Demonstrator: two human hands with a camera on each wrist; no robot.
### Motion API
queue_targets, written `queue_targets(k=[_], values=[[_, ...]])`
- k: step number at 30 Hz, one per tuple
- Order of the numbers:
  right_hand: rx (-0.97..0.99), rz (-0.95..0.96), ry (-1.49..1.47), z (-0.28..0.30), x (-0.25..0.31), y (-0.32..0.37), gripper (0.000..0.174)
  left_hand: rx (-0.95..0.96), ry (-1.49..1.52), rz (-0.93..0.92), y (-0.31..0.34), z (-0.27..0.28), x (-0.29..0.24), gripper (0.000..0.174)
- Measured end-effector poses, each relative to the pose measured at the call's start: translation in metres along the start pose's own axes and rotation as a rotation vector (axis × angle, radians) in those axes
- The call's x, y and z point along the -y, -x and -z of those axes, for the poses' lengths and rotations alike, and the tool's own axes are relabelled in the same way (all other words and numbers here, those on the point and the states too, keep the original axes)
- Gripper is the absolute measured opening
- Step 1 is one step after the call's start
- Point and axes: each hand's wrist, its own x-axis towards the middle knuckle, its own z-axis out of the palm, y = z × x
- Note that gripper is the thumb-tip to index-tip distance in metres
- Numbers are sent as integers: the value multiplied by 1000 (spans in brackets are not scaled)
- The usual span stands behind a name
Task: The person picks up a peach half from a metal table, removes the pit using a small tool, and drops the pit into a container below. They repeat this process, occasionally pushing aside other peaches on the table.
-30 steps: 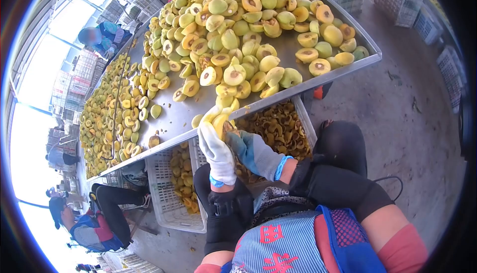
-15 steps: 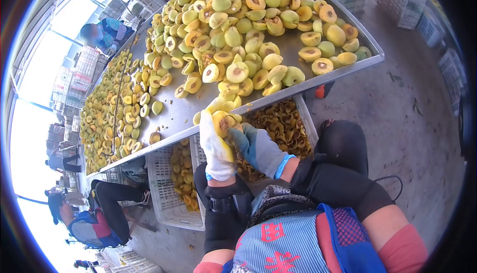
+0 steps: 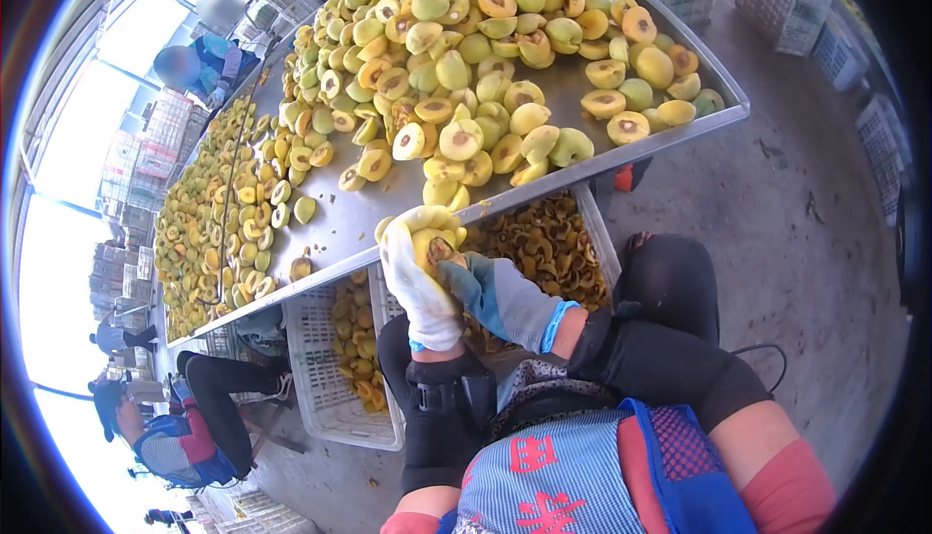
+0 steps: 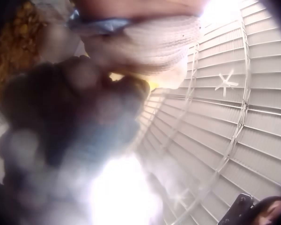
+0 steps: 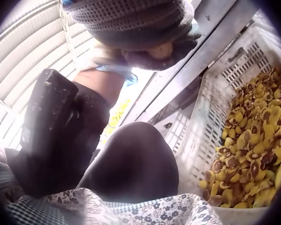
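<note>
Fruit halves (image 3: 466, 58) lay heaped on the worktop (image 3: 359, 218), thickest toward its far side. Below the worktop's near edge stood a pit crate (image 3: 594, 233), with a second crate (image 3: 316, 379) to the left of it. Just before that edge, above the pit crate, the left hand (image 3: 419, 286) and right hand (image 3: 495, 296) met around one fruit (image 3: 432, 243).

1. The head camera is looking forward and down from above, taking in the steel worktop (image 3: 348, 225), the white crate (image 3: 599, 238) beneath its edge, and the left hand (image 3: 422, 291) and right hand (image 3: 497, 296) meeting on a fruit half (image 3: 432, 243) close below
2. The left wrist camera is sitting very near, facing upward past both blurred hands toward the ribbed roof (image 4: 253, 93)
3. The right wrist camera is peering up from underneath, sharing the crate, worktop edge and hands with the head view
</note>
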Motion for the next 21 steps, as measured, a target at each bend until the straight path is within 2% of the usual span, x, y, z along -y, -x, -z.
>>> queue_targets(k=[2, 3, 6, 9, 12, 15, 17, 18, 19, 21], values=[[-2, 27, 80, 3, -1, -2, 51, -129, 158, 72, 2, -16, -8, 32], [-5, 41, 120, 4, -3, -3, 51, -106, 115, 71, 0, -12, -5, 34], [52, 37, -148, -1, -20, -7, 49, -40, 4, 67, -5, -3, 4, 40], [12, 68, 19, -1, -26, -4, 47, 4, -46, 58, -1, -6, 0, 41], [-20, 94, -64, -5, -23, -1, 49, 51, -44, 51, -3, -9, -11, 41], [159, -42, -135, 5, -14, -5, 53, 180, -137, 116, -9, -6, -22, 40], [235, -198, 56, 22, 15, 1, 56, 305, -277, 215, -16, 4, -25, 43], [286, -270, 151, 28, 27, 3, 57, 280, -279, 263, -15, 5, -19, 48], [333, -441, 65, 30, 30, 4, 58, 298, -211, 284, -15, 8, -14, 46], [515, -619, -187, 37, 35, 0, 63, 341, -42, 288, -18, 14, -5, 45]])
